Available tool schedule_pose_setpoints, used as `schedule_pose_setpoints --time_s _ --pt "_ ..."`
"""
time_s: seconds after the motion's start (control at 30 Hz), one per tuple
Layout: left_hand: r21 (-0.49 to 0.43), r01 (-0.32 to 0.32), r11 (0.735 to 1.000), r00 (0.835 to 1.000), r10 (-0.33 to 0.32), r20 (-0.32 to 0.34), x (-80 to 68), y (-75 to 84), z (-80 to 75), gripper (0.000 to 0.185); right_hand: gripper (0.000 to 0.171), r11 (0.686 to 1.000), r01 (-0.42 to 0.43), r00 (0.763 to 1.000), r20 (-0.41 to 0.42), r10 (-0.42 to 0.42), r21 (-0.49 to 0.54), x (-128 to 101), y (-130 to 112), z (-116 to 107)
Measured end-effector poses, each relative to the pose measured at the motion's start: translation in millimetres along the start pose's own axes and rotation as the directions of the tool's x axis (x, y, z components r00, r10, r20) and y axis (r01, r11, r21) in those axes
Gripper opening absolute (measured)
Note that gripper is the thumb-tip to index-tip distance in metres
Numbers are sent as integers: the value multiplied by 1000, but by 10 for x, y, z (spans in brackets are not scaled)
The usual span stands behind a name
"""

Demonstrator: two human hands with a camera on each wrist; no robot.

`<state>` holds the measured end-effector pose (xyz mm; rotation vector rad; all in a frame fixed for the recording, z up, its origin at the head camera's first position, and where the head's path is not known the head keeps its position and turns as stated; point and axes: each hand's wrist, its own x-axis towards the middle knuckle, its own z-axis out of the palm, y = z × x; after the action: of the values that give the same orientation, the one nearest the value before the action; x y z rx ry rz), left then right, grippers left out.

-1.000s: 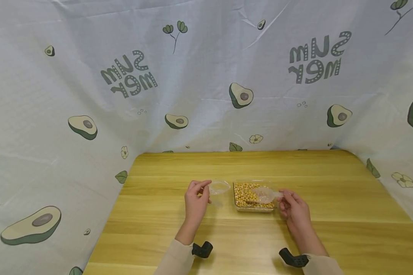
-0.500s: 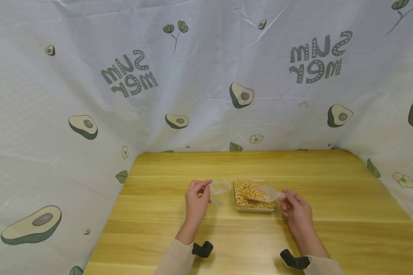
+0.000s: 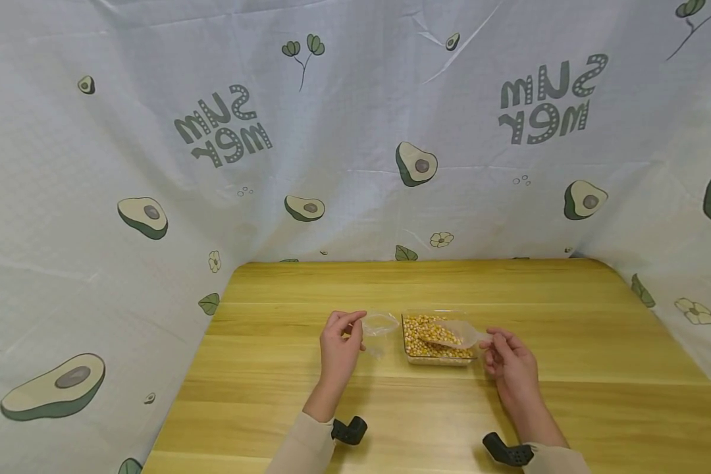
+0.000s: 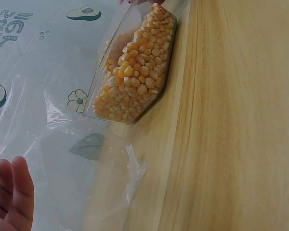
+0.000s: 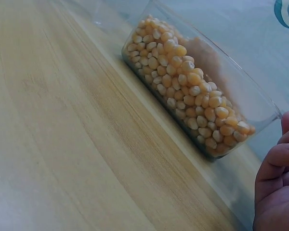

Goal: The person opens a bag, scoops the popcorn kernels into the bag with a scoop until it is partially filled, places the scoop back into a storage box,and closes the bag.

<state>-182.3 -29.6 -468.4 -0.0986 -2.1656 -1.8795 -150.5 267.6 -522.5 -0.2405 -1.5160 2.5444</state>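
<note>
A rectangular clear glass container full of dried corn kernels stands on the table. By its handle my right hand grips a translucent scoop, whose bowl lies in the container with kernels in its front part. Left of the container, my left hand pinches the rim of a clear plastic bag, its mouth spread. In the left wrist view the bag hangs beside the container, and only some fingers show. The right wrist view shows kernels through the glass.
The wooden table extends on all sides of the container. A white curtain with avocado prints closes off the back and both sides. Each wrist wears a black camera mount.
The scoop has shifted slightly right and tilted, and kernels now lie in its bowl. My right hand moved a little right with it. The left hand and bag stay nearly in place.
</note>
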Motion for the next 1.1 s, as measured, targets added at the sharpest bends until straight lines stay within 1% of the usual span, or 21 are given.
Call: schedule_pose_setpoints --time_s 0.17,0.43,0.73,0.8,0.97,1.1 --pt "-8 2 1000 1000 -2 -8 2 13 1 20 20 1000 22 1000 19 -22 -14 -10 12 -12" --pt "-27 4 1000 1000 -4 13 -13 34 -15 20 18 999 38 999 8 -38 -2 -31 -15 -4" --pt "-33 10 999 1000 -9 23 -18 41 -4 20 17 999 35 999 -16 -35 6 -57 -116 102" --pt "-34 10 999 1000 -9 20 -21 45 0 20 18 999 40 999 -9 -40 10 -58 -130 128" --pt "-40 9 999 1000 -8 21 -24 69 12 20 19 996 71 997 37 -73 47 -67 -172 208" --pt "-43 14 999 1000 -13 22 -27 81 25 20 19 994 75 995 56 -79 75 -84 -234 314"
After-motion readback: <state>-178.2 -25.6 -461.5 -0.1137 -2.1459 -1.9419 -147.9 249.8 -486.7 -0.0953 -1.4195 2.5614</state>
